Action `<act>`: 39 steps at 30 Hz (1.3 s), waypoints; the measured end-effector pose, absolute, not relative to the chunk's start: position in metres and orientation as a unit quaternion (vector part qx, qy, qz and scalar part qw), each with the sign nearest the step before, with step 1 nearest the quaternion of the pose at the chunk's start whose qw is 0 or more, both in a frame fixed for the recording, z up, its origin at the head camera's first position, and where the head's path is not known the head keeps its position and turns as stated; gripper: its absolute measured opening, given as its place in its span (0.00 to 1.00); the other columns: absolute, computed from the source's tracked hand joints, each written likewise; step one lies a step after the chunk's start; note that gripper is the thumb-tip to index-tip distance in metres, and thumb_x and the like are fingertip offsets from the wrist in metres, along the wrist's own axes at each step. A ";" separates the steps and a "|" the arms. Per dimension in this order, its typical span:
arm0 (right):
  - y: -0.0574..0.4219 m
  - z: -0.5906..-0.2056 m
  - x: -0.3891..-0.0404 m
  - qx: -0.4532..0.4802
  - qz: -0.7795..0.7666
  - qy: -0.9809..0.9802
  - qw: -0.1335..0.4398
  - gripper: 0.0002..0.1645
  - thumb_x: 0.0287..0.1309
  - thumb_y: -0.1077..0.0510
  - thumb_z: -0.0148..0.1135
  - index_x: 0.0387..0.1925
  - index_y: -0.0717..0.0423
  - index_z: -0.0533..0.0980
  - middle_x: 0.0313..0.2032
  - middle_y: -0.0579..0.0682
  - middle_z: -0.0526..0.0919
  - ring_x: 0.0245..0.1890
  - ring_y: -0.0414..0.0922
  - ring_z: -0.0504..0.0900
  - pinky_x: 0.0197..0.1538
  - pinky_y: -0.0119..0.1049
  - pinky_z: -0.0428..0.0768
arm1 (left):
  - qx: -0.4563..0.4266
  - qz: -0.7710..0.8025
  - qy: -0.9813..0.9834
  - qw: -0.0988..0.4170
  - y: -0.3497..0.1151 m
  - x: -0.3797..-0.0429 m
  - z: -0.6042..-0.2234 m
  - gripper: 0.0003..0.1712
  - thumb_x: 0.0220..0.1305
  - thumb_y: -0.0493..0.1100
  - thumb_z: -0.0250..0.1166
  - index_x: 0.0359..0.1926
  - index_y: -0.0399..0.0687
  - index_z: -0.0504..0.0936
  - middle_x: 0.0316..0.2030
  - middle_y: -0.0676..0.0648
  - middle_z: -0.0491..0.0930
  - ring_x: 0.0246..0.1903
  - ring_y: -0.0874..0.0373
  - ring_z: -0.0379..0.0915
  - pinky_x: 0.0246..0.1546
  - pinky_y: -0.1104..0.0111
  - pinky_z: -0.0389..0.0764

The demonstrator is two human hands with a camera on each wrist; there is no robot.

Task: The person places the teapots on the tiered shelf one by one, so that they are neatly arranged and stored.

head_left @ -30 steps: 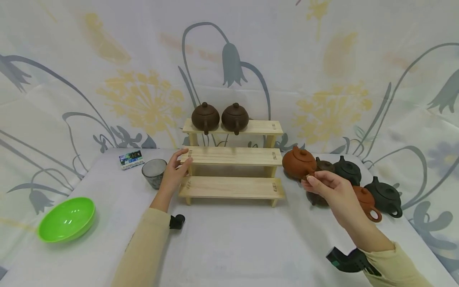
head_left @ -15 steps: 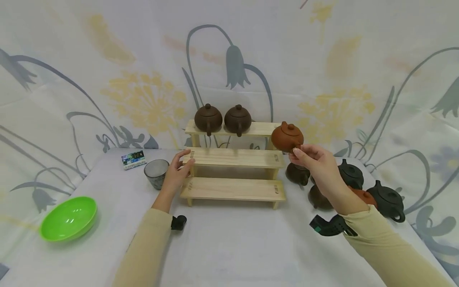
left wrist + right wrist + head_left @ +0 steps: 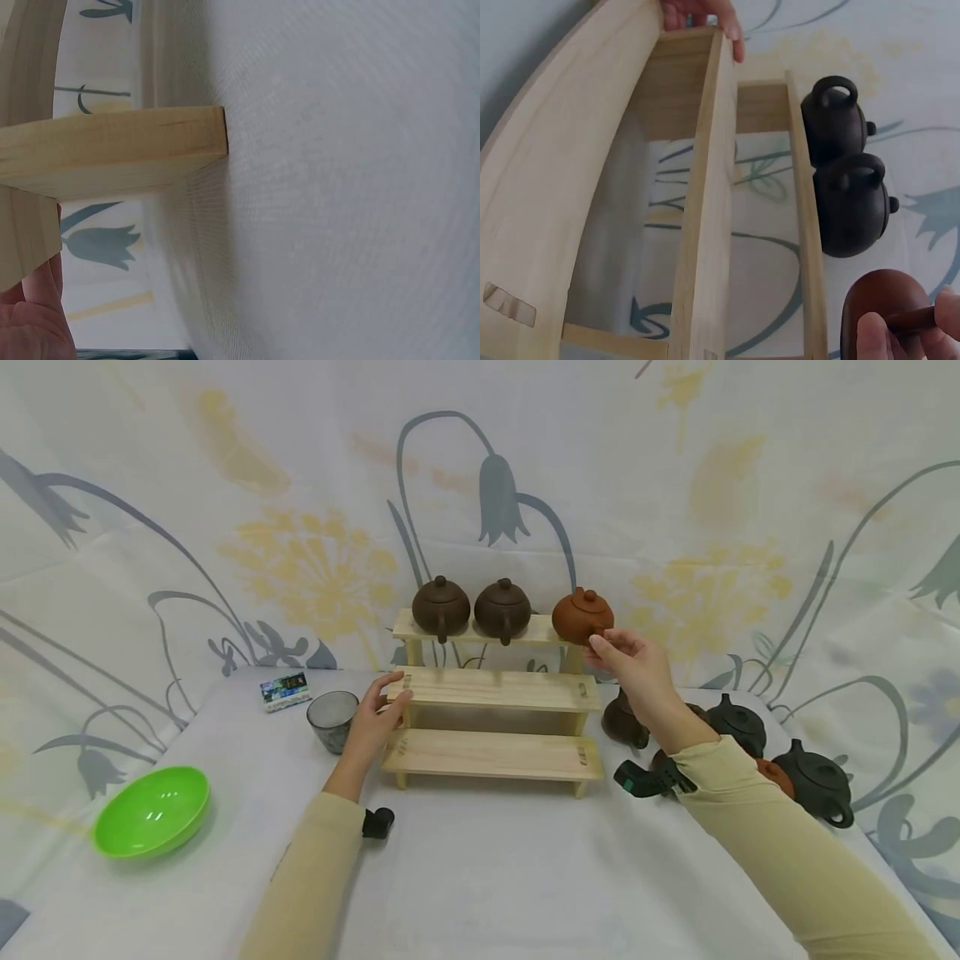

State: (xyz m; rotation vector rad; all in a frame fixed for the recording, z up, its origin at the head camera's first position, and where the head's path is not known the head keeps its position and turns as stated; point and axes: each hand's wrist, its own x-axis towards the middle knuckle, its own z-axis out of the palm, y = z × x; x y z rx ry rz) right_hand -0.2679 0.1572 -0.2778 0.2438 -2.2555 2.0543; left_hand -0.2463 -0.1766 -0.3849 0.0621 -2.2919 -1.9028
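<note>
One flower-printed cloth [image 3: 300,435] is hanging across the back, and one white-covered counter [image 3: 480,877] is stretching out below it. One wooden stand [image 3: 495,689] is standing on the counter with three shelves: top shelf [image 3: 541,628], middle shelf [image 3: 450,684] and bottom shelf [image 3: 491,754]. Two pale yellow sleeves, a left sleeve [image 3: 307,860] and a right sleeve [image 3: 787,852], are reaching in from below. One green bowl [image 3: 150,825] is sitting well apart on the left. The left hand [image 3: 373,714] is gripping the left end of the middle shelf; the right hand [image 3: 637,672] is narrowing to a pinch, holding one red teapot [image 3: 581,617] by its handle [image 3: 911,319]. That teapot is sitting upright at the right end of the top shelf; whether its base is touching the wood, I cannot tell. Two brown teapots [image 3: 441,607] are resting side by side to its left, handles facing forward. On the counter's right side, two black teapots [image 3: 737,724], one partly hidden orange teapot [image 3: 775,775] and one dark teapot [image 3: 621,720] beside the stand are showing; further brown edges [image 3: 697,711] are peeking past the right sleeve, too covered to count. One grey cup [image 3: 330,739] is standing near the left hand, and one small printed box [image 3: 285,692] is lying just behind it.
</note>
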 end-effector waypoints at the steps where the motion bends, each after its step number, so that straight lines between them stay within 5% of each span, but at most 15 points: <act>1: 0.156 -0.278 -0.270 0.076 0.669 -0.738 0.041 0.10 0.63 0.56 0.58 0.40 0.58 0.70 0.32 0.43 0.79 0.29 0.32 0.81 0.61 0.45 0.63 | 0.021 -0.637 -0.766 0.081 -0.177 -0.246 -0.385 0.27 0.65 0.52 0.58 0.65 0.57 0.66 0.44 0.39 0.74 0.39 0.53 0.72 0.40 0.68 0.73; 6: 0.152 -0.279 -0.281 0.063 0.665 -0.743 0.051 0.09 0.63 0.57 0.57 0.41 0.57 0.70 0.36 0.50 0.77 0.29 0.32 0.81 0.58 0.44 0.68 | 0.020 -0.639 -0.765 0.083 -0.176 -0.247 -0.385 0.28 0.65 0.52 0.58 0.65 0.57 0.66 0.45 0.39 0.74 0.40 0.53 0.72 0.43 0.65 0.73; 17: 0.145 -0.284 -0.293 0.078 0.675 -0.731 0.056 0.07 0.63 0.61 0.56 0.39 0.61 0.71 0.32 0.45 0.76 0.31 0.35 0.81 0.53 0.43 0.73 | 0.024 -0.636 -0.767 0.082 -0.177 -0.248 -0.387 0.28 0.65 0.52 0.58 0.65 0.56 0.66 0.46 0.40 0.74 0.42 0.52 0.72 0.44 0.65 0.73; 32: 0.147 -0.283 -0.295 0.098 0.650 -0.753 0.025 0.19 0.63 0.59 0.56 0.49 0.69 0.68 0.31 0.41 0.78 0.30 0.32 0.81 0.55 0.47 0.70 | 0.028 -0.643 -0.761 0.081 -0.176 -0.247 -0.386 0.27 0.65 0.52 0.58 0.64 0.58 0.66 0.46 0.40 0.73 0.41 0.53 0.71 0.45 0.64 0.72; 39: 0.160 -0.281 -0.286 0.119 0.624 -0.772 0.014 0.27 0.63 0.59 0.57 0.58 0.71 0.65 0.34 0.41 0.78 0.34 0.34 0.80 0.52 0.38 0.73 | 0.029 -0.641 -0.763 0.085 -0.176 -0.248 -0.387 0.28 0.65 0.52 0.59 0.65 0.57 0.66 0.46 0.40 0.74 0.41 0.54 0.72 0.45 0.65 0.73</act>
